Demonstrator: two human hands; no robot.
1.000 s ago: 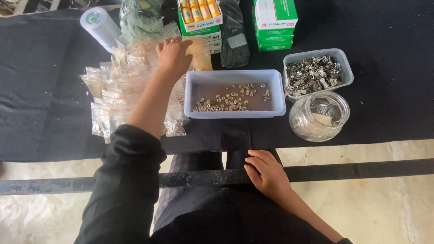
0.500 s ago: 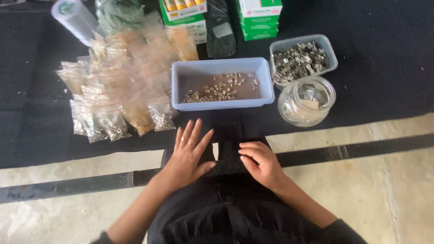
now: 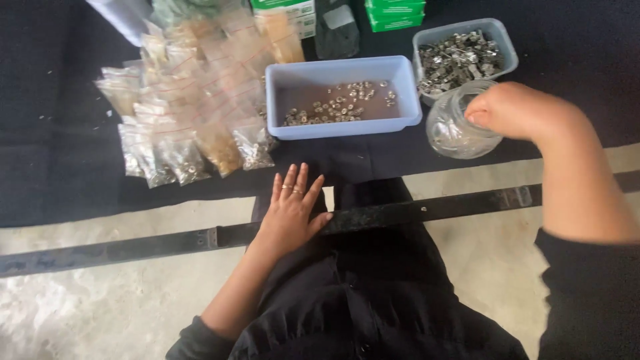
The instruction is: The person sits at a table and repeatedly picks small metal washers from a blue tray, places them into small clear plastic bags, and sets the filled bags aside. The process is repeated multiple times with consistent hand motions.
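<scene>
— What's on the black cloth [image 3: 60, 167]?
— Clear little bags [image 3: 180, 100] piled at left, green boxes [image 3: 393, 13] at the top.
— And the hands?
— The left hand [image 3: 293, 210] lies flat on the lap, fingers spread, empty. The right hand [image 3: 517, 110] is curled over the glass jar [image 3: 453, 133]; I can't tell its grip.
— Between them?
— A blue tray [image 3: 343, 127] of small nuts; a clear tub [image 3: 460, 57] of metal parts behind the jar.

A heap of small clear zip bags [image 3: 190, 107] (red-lined tops, filled with small metal or tan parts) lies left of the pale blue tray [image 3: 343, 120]. Green-and-white boxes [image 3: 395, 13] and another green-edged carton [image 3: 293, 13] stand along the far edge.
</scene>
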